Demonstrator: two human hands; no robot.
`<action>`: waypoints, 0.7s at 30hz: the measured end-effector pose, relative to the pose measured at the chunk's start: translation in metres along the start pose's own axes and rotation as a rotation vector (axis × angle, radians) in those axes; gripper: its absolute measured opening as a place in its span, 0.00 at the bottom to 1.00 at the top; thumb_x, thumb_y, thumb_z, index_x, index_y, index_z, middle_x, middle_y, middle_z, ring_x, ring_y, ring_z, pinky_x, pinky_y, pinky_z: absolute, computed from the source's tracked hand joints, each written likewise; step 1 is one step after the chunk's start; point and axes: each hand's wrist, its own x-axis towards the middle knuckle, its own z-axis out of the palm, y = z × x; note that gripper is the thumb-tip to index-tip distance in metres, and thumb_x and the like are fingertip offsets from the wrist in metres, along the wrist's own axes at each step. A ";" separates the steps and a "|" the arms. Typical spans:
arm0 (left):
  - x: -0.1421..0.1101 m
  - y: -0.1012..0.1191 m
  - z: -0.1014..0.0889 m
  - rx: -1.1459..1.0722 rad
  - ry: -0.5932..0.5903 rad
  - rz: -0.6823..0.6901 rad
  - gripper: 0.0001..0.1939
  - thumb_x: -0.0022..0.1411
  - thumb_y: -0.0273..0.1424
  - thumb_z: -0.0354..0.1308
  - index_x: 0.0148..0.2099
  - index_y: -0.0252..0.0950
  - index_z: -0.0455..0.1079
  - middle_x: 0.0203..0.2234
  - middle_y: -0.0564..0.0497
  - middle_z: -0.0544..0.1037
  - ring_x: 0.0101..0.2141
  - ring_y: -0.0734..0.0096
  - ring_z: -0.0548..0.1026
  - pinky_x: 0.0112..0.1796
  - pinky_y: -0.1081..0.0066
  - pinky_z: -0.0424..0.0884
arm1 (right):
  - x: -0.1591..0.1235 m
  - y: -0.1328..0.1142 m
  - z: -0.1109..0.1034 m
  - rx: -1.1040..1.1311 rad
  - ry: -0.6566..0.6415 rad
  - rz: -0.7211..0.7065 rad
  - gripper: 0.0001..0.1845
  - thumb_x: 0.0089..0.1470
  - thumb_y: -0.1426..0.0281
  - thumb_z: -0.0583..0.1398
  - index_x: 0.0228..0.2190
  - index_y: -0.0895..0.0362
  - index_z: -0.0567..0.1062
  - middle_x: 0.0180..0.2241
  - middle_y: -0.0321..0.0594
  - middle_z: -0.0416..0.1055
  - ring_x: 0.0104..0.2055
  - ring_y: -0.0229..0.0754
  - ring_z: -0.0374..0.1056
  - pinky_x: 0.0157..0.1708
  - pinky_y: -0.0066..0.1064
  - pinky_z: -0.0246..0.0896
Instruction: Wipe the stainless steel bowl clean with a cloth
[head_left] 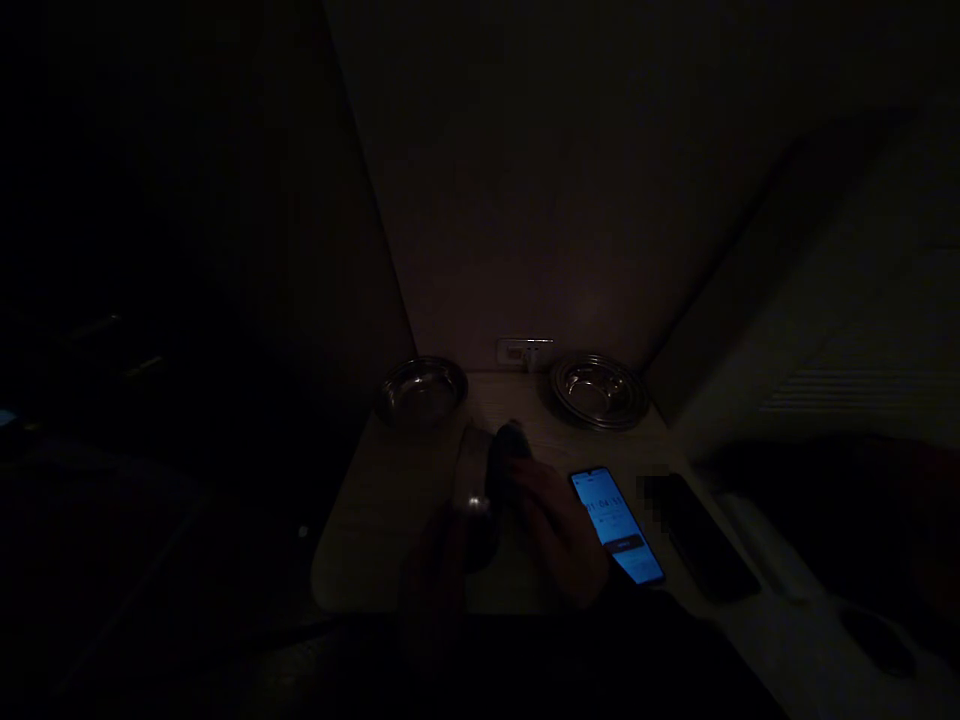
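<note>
The scene is very dark. Near the middle of the small table, my left hand, barely visible, closes around a shiny metal bowl or dish tipped up on its side. My right hand has its fingers curled on a dark, soft-looking cloth or sponge, pressed against or right beside the metal piece. Poor light hides the fingertips and the exact shape of both things. Just right of my right hand lies a phone with a lit blue screen.
A metal bowl stands at the table's back left, and a stack of metal bowls at its back right. A wall socket sits behind. Right of the lit phone lies a dark flat object. Walls rise behind the pale tabletop.
</note>
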 end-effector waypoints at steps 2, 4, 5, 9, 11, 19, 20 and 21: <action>0.001 0.005 0.002 -0.005 -0.033 -0.017 0.21 0.52 0.46 0.55 0.38 0.35 0.76 0.41 0.42 0.78 0.43 0.54 0.75 0.45 0.60 0.71 | -0.006 -0.005 -0.001 -0.177 -0.052 -0.173 0.17 0.59 0.73 0.52 0.48 0.53 0.71 0.50 0.43 0.70 0.53 0.46 0.62 0.48 0.42 0.64; -0.001 0.008 0.004 -0.025 -0.089 -0.031 0.21 0.52 0.45 0.54 0.37 0.34 0.76 0.37 0.42 0.80 0.39 0.55 0.77 0.41 0.61 0.73 | -0.005 -0.007 -0.002 -0.315 -0.090 -0.309 0.17 0.59 0.73 0.52 0.48 0.53 0.71 0.49 0.42 0.71 0.53 0.47 0.62 0.47 0.44 0.63; -0.001 0.008 0.004 -0.039 -0.122 -0.034 0.21 0.52 0.45 0.54 0.38 0.33 0.77 0.36 0.43 0.80 0.37 0.56 0.78 0.40 0.62 0.74 | -0.002 -0.006 -0.003 -0.358 -0.103 -0.352 0.16 0.59 0.73 0.52 0.47 0.53 0.71 0.49 0.41 0.71 0.52 0.48 0.62 0.46 0.44 0.63; -0.004 0.006 0.004 -0.052 -0.144 -0.066 0.21 0.51 0.44 0.55 0.38 0.33 0.77 0.36 0.43 0.80 0.39 0.55 0.77 0.41 0.61 0.74 | 0.018 0.001 -0.003 -0.401 -0.116 -0.308 0.15 0.57 0.73 0.52 0.44 0.55 0.73 0.47 0.42 0.72 0.49 0.48 0.63 0.46 0.45 0.62; -0.005 0.006 0.004 -0.058 -0.117 -0.078 0.21 0.50 0.44 0.56 0.37 0.34 0.78 0.36 0.43 0.80 0.39 0.55 0.78 0.40 0.61 0.74 | 0.023 0.002 -0.002 -0.386 -0.101 -0.257 0.15 0.57 0.73 0.52 0.45 0.57 0.72 0.47 0.43 0.72 0.50 0.48 0.63 0.47 0.45 0.62; -0.004 0.017 0.003 -0.071 -0.215 -0.051 0.18 0.51 0.41 0.56 0.37 0.34 0.78 0.34 0.45 0.81 0.36 0.57 0.78 0.38 0.64 0.75 | 0.016 0.005 -0.010 -0.367 -0.100 -0.254 0.15 0.57 0.74 0.52 0.45 0.56 0.72 0.46 0.42 0.73 0.48 0.48 0.64 0.46 0.44 0.63; -0.004 0.017 0.003 -0.058 -0.203 -0.055 0.18 0.52 0.41 0.56 0.38 0.34 0.78 0.34 0.45 0.81 0.37 0.57 0.78 0.38 0.64 0.75 | 0.016 0.006 -0.011 -0.347 -0.092 -0.217 0.16 0.58 0.74 0.51 0.45 0.56 0.72 0.46 0.43 0.73 0.48 0.47 0.65 0.46 0.43 0.63; -0.004 0.016 0.004 -0.051 -0.193 -0.060 0.18 0.52 0.42 0.55 0.38 0.34 0.78 0.33 0.45 0.81 0.37 0.56 0.78 0.38 0.64 0.75 | 0.015 0.006 -0.011 -0.331 -0.089 -0.201 0.16 0.58 0.74 0.51 0.46 0.57 0.72 0.47 0.44 0.72 0.49 0.47 0.64 0.47 0.42 0.63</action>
